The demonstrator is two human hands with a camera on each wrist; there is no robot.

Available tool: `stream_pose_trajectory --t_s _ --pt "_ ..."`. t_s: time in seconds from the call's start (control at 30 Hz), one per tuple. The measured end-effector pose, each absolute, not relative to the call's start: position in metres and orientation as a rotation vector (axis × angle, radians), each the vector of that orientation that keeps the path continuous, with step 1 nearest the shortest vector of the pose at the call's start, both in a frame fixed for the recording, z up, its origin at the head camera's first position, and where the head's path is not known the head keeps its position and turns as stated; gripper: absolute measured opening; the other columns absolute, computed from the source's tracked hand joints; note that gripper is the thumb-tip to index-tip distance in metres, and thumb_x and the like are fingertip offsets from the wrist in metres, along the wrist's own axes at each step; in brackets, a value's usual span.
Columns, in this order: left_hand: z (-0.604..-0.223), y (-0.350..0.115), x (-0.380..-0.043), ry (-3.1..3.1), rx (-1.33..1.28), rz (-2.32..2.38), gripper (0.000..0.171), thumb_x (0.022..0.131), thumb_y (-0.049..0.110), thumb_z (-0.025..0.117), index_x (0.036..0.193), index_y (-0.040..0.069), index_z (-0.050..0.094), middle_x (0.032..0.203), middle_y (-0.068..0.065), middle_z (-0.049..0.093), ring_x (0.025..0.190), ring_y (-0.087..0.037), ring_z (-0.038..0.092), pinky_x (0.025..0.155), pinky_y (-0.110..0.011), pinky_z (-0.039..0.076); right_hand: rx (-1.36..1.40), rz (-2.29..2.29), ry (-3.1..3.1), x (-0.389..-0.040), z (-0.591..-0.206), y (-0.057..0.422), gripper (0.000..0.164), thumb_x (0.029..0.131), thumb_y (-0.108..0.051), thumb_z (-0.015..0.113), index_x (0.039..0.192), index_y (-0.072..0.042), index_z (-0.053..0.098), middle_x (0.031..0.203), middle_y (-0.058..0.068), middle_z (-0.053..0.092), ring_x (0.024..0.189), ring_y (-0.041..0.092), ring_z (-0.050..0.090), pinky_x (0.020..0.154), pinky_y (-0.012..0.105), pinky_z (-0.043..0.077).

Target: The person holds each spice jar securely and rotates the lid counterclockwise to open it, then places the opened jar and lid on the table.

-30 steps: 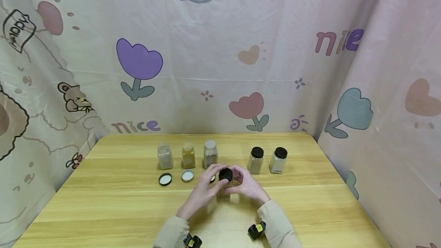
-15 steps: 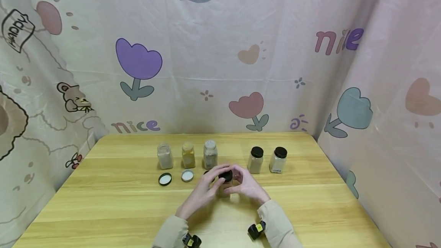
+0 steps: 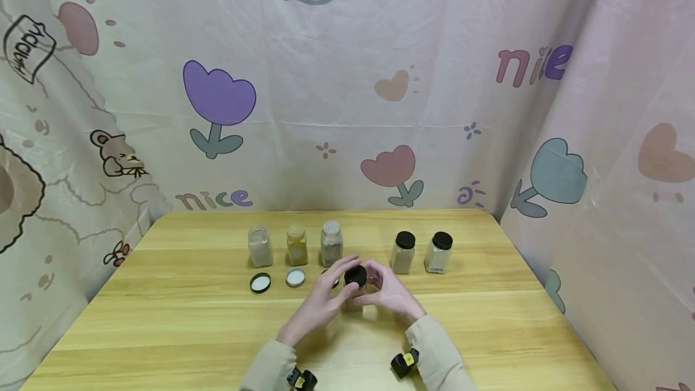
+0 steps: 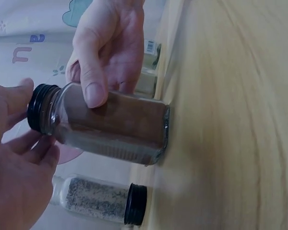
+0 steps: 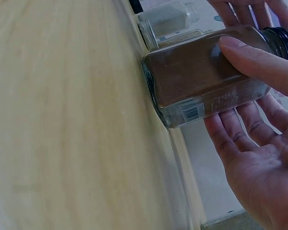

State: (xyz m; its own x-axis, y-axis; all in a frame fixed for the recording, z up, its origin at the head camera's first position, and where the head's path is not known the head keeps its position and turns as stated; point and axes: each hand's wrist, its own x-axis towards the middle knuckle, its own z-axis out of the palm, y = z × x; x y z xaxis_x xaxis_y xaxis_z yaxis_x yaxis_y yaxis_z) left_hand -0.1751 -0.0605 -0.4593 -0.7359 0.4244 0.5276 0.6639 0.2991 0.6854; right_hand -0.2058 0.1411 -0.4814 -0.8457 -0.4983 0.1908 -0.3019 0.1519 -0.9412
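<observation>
A square glass spice jar (image 5: 192, 72) of brown powder stands on the table at the middle front. Its black screw lid (image 4: 40, 108) is on. My left hand (image 3: 320, 305) grips that lid from the left, thumb on the near side and fingers on the far side. From the right, my right hand (image 3: 395, 295) holds the jar body, its thumb (image 4: 94, 91) lying across the glass in the left wrist view. A barcode label (image 5: 192, 110) shows on the jar's side in the right wrist view.
Behind, at left, stand lidless jars: whitish (image 3: 260, 248), yellow (image 3: 297, 247) and speckled grey (image 3: 332, 246). Upturned lids lie before them, one black-rimmed (image 3: 260, 283), one pale (image 3: 295, 277), one half hidden by my left hand. Two black-capped jars (image 3: 403, 255) (image 3: 438, 255) stand at right.
The fingers and thumb of my left hand have shifted slightly around the lid. My right hand and the jar stay in the same place.
</observation>
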Motion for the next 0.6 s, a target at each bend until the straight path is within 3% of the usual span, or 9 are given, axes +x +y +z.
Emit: stream_pose_trajectory --t_s 0.17,0.4,0.6 --pt "-0.4590 -0.0632 -0.1766 -2.330 -1.047 -1.417 0.038 0.101 0.007 0.056 0.139 -0.002 0.056 0.146 -0.020 0.056 0.134 -0.038 0.054 0.113 -0.050 0.048 -0.800 -1.791 2.248 -0.2057 -0.4824 0.1408 0.051 0.077 -0.001 0.083 0.121 0.002 0.057 0.114 0.010 0.065 0.101 0.004 0.064 0.098 0.018 0.052" --pt "-0.4648 -0.0576 -0.1770 -2.264 -0.950 -1.408 0.040 0.097 0.009 0.064 0.135 0.001 0.060 0.131 -0.015 0.064 0.122 -0.034 0.061 0.103 -0.048 0.056 -0.813 -1.794 2.238 -0.2059 -0.4824 0.1410 0.050 0.078 -0.002 0.083 0.120 0.003 0.057 0.114 0.012 0.065 0.099 0.004 0.063 0.097 0.019 0.052" --pt "-0.4647 -0.0540 -0.1748 -2.302 -0.869 -1.442 0.044 0.095 0.015 0.068 0.137 0.002 0.059 0.133 -0.014 0.061 0.123 -0.032 0.060 0.101 -0.051 0.056 -0.790 -1.794 2.227 -0.2052 -0.4810 0.1399 0.053 0.077 0.000 0.083 0.123 0.003 0.057 0.119 0.016 0.064 0.102 0.004 0.063 0.100 0.017 0.051"
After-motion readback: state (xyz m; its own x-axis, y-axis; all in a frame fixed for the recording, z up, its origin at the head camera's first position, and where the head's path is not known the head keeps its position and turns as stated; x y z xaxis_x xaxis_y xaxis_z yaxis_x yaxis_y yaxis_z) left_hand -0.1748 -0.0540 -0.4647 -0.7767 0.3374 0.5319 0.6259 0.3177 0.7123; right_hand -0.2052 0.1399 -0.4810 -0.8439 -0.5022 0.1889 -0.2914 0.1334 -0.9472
